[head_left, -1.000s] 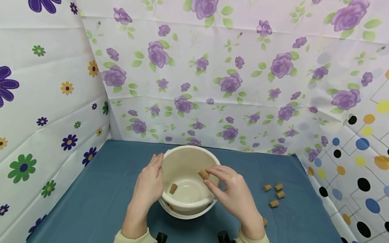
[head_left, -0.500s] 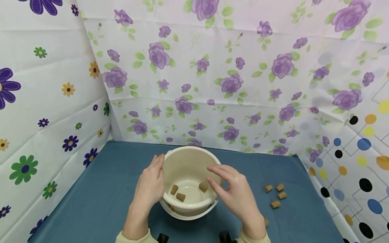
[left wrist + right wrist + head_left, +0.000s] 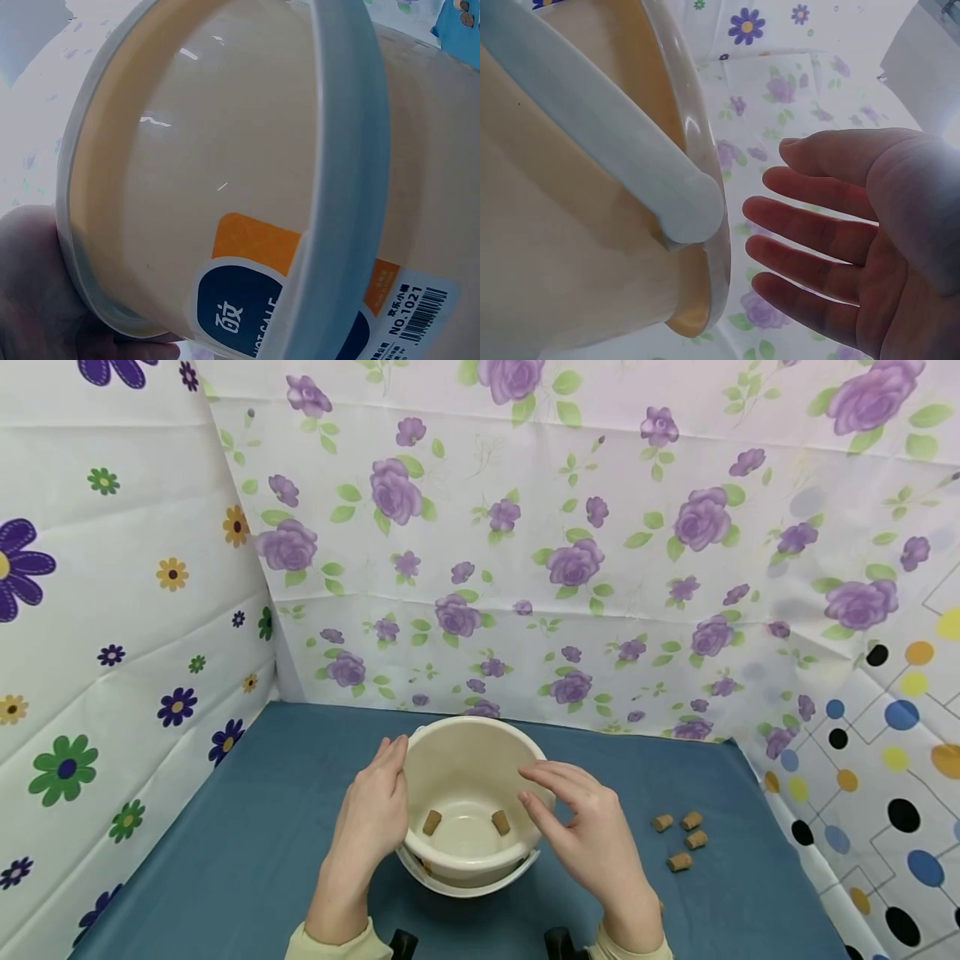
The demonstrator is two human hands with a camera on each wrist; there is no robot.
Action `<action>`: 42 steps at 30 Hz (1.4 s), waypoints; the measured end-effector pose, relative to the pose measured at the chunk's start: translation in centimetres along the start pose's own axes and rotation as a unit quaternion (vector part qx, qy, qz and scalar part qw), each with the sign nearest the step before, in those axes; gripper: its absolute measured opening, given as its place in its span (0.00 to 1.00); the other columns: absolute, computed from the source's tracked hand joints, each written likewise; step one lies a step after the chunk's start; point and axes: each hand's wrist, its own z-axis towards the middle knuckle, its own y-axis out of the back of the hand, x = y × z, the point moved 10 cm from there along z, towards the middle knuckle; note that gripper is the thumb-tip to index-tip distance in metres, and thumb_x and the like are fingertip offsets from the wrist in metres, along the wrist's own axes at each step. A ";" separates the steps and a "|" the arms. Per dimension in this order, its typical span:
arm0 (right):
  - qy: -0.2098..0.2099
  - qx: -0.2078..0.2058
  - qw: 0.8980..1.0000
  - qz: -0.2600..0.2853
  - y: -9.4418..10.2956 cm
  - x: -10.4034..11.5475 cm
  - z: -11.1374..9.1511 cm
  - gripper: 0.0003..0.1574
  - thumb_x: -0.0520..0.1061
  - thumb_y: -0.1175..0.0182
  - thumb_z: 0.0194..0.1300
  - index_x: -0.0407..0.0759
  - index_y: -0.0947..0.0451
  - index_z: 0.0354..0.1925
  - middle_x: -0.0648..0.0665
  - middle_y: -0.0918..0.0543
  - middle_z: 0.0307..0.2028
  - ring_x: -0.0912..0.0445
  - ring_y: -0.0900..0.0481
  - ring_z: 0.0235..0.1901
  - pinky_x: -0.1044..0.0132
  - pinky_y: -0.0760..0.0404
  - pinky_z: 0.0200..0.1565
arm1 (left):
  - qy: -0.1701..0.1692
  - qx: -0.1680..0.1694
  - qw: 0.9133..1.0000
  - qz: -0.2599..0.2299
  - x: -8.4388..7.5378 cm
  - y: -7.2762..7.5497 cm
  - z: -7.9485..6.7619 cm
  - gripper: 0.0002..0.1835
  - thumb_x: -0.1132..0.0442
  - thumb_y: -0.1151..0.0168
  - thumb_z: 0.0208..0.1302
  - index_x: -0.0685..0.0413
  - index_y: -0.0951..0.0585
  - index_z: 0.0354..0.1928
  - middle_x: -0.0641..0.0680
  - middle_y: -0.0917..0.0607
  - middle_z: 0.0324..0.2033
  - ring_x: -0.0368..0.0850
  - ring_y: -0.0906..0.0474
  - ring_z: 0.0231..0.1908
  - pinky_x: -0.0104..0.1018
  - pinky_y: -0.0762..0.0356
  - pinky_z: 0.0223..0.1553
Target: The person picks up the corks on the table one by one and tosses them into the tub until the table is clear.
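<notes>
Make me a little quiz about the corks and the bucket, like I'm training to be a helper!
1. How many corks show inside the bucket?
2. Yes or no: is the right grip pinching a cork?
3. Which number is printed by the barcode on the bucket? A) 1012 B) 1021 C) 2011

Key:
1. Two.
2. No, it holds nothing.
3. B.

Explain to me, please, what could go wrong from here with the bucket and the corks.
The bucket might shift or tip if bumped: the left hand touches one side, but the right hand grips nothing. The two corks visible inside could then roll or spill. The four corks grouped to the right, on the blue cloth, might scatter if the right hand sweeps them.
</notes>
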 end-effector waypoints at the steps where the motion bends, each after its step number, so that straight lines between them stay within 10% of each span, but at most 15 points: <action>1: -0.002 0.001 1.000 -0.001 0.0 0.0 -0.1 0.19 0.43 0.25 0.69 0.50 0.10 0.58 0.52 0.11 0.56 0.52 0.14 0.59 0.48 0.12 0.55 | 0.002 0.001 1.000 0.000 0.0 -0.1 0.0 0.27 0.63 0.61 0.87 0.61 0.36 0.82 0.59 0.34 0.80 0.56 0.46 0.82 0.61 0.44 0.79; 20: -0.027 0.015 0.998 -0.045 1.5 -1.1 -1.1 0.18 0.44 0.24 0.68 0.53 0.09 0.56 0.51 0.11 0.55 0.55 0.14 0.58 0.51 0.11 0.52 | 0.004 0.003 1.000 -0.004 -0.1 -0.1 -0.2 0.27 0.63 0.61 0.88 0.60 0.37 0.82 0.59 0.34 0.80 0.57 0.46 0.82 0.61 0.44 0.78; 42: -0.122 0.053 0.985 -0.112 4.6 -6.0 -4.6 0.17 0.47 0.26 0.71 0.54 0.10 0.57 0.44 0.12 0.56 0.44 0.13 0.55 0.71 0.19 0.24 | 0.007 0.003 1.000 -0.007 0.3 0.0 0.1 0.27 0.61 0.62 0.88 0.59 0.37 0.83 0.58 0.34 0.80 0.56 0.46 0.82 0.62 0.45 0.79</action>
